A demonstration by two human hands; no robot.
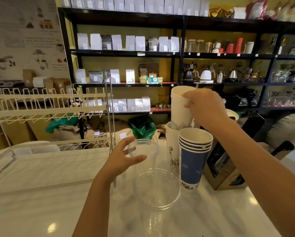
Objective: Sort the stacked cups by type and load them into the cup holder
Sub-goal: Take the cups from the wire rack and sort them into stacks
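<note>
My right hand [205, 108] grips the rim of a white paper cup [180, 108], held partly lifted out of a stack of white printed cups [172, 151]. In front of that stack stands a stack of blue paper cups [193, 161]. My left hand [122, 159] is curled around the side of a clear plastic cup [143, 148] on the counter. A second, larger clear plastic cup [157, 189] stands nearer to me. The cream wire cup holder rack [45, 106] stands at the left, its upper tier and lower tray showing no cups.
A brown cardboard box with a window [223, 170] lies right of the blue cups. The white marble counter [57, 211] spreads before me. Black shelves [126, 53] with bags, kettles and jars fill the background. Sacks and green bags lie on the floor behind.
</note>
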